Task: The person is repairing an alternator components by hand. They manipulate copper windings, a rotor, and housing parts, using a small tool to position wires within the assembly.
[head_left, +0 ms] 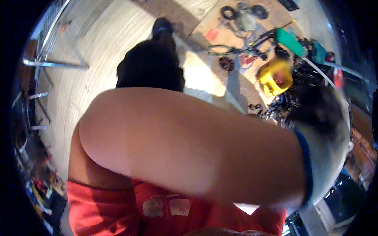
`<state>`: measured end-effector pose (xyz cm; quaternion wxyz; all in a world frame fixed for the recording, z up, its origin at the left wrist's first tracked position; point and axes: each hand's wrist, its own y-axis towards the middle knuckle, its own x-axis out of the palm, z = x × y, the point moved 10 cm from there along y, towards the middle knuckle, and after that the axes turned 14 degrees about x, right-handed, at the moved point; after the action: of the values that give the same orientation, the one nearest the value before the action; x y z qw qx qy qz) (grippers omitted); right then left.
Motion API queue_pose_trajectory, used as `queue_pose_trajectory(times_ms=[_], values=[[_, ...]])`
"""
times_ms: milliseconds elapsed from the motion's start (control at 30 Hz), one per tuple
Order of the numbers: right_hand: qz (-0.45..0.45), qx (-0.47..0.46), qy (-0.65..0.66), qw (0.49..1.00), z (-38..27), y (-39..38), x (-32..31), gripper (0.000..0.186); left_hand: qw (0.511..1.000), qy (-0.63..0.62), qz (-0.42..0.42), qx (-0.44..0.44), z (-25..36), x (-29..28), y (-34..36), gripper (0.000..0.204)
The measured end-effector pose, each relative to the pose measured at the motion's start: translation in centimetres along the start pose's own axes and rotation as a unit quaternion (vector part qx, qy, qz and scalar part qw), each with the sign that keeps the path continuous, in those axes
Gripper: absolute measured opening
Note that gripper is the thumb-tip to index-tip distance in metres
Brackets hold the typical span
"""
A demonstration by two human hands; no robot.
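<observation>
My left forearm crosses the lower middle from the bent elbow at left, below a red sleeve. At its right end my left hand (317, 116), in a grey and dark glove with blue cuff trim, is blurred near a jumble of metal parts (275, 110); its fingers and anything in them cannot be made out. Just above it sits a yellow plastic container (270, 84) with blurred contents. My right hand is not visible. My black-trousered leg (147, 67) and dark shoe (161, 27) show above the forearm.
A cardboard sheet (208, 25) on the pale wooden floor (90, 35) holds two black rings, cables, a green object (289, 41) and other parts. A metal tubular frame (59, 64) stands at left, with clutter (47, 188) along that edge. More dark items crowd the right edge.
</observation>
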<state>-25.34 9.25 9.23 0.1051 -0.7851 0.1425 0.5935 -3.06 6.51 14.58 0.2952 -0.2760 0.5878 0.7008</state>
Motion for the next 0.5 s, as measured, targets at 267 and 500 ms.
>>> queue_pose_trajectory(times_ms=[267, 500], values=[[0.075, 0.006, 0.085, 0.994, -3.2, 3.5, -1.7, 0.033, 0.958, 0.243, -0.047, 0.143, -9.9, -1.4, -0.6, 0.033], [0.147, -0.029, 0.185, 0.971, -3.4, 3.5, -3.9, 0.038, 0.970, -0.008, -0.100, -0.221, -12.4, 1.0, -0.6, 0.030]])
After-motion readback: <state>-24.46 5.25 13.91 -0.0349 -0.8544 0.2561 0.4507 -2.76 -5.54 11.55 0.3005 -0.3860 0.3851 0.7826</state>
